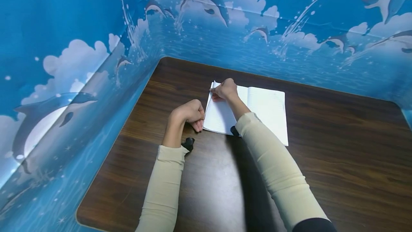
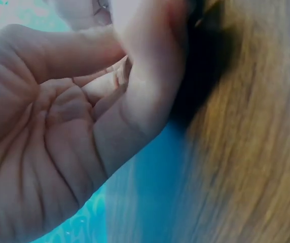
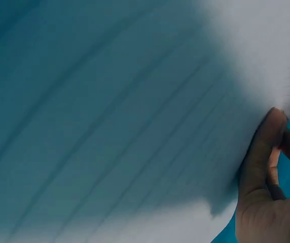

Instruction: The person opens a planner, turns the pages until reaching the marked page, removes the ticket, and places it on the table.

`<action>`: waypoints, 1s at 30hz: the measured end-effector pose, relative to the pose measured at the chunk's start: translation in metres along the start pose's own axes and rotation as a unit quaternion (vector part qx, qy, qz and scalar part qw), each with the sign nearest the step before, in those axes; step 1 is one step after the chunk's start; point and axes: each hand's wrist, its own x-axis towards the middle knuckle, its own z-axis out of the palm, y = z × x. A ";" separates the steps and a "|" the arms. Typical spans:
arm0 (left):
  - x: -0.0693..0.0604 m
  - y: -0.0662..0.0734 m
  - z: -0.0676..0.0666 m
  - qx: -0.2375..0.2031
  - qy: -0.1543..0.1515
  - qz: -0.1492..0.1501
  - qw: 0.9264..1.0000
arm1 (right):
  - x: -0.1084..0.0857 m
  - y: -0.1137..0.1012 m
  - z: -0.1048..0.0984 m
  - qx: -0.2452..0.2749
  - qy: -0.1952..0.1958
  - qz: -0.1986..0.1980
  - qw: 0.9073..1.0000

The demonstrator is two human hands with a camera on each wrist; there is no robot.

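Observation:
An open notebook (image 1: 268, 112) with white lined pages lies on the wooden table. At the upper part of the left page's outer edge, my right hand (image 1: 226, 89) pinches the paper between thumb and fingers. The right wrist view shows the lined page (image 3: 109, 111) filling most of the frame, with the right hand (image 3: 266, 182) at its edge. My left hand (image 1: 190, 113) is at the notebook's lower left edge, fingers curled and seeming to pinch it. In the left wrist view the left hand (image 2: 74, 131) is bent inward; its fingertips are hidden.
The dark wooden table (image 1: 338, 146) extends to the right and front of the notebook. A blue dolphin-printed sheet (image 1: 206, 46) hangs behind and at the left. Dark wrist devices (image 1: 188, 144) sit below both wrists.

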 end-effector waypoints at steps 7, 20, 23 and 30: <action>0.000 0.003 -0.001 -0.047 -0.004 -0.011 0.999 | -0.003 -0.004 -0.001 -0.041 0.011 -0.017 0.999; 0.007 0.009 0.009 0.075 0.044 -0.041 0.995 | -0.023 0.010 -0.023 -0.266 -0.004 -0.111 0.957; 0.007 0.009 0.010 0.086 0.052 -0.044 0.994 | -0.025 0.020 -0.037 -0.295 0.015 -0.133 0.946; 0.007 0.009 0.010 0.094 0.055 -0.041 0.993 | -0.028 0.044 -0.082 -0.317 0.053 -0.144 0.936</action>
